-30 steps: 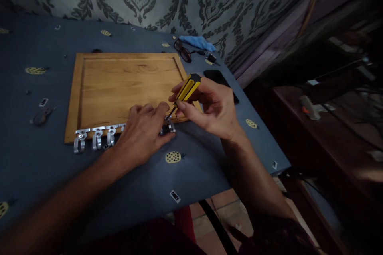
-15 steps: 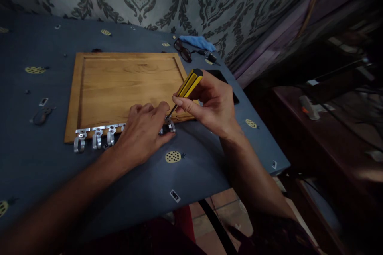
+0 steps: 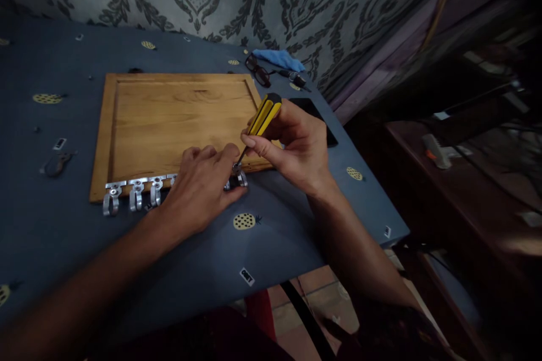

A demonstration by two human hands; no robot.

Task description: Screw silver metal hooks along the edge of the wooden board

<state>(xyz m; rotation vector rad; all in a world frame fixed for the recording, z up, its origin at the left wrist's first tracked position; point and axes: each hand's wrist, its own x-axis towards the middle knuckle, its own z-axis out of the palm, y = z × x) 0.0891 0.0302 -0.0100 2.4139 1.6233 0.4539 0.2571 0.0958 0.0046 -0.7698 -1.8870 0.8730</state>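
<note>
A framed wooden board [image 3: 182, 118] lies flat on the table, with a metal hook rail [image 3: 136, 192] along its near edge and several hooks hanging past that edge. My left hand [image 3: 197, 186] covers the middle of the rail, its fingers on the board and its thumb by the rightmost hook [image 3: 241, 179]. Between the thumb and fingers of my right hand [image 3: 305, 149] is a yellow and black screwdriver [image 3: 266, 114], tilted with its handle up and to the right. The shaft's tip meets the rail near that rightmost hook; the screw there is too small to make out.
Behind the board are sunglasses [image 3: 259, 72] and a blue cloth [image 3: 279, 60]. A flat black device [image 3: 331, 134] lies right of the board, partly behind my right hand. A small dark metal piece [image 3: 58, 163] lies to the left. The table's edge [image 3: 375, 186] runs down the right side.
The screwdriver handle has tipped slightly left and upright as my right hand shifted a little left. My left hand keeps its place on the rail; the whole view moved slightly.
</note>
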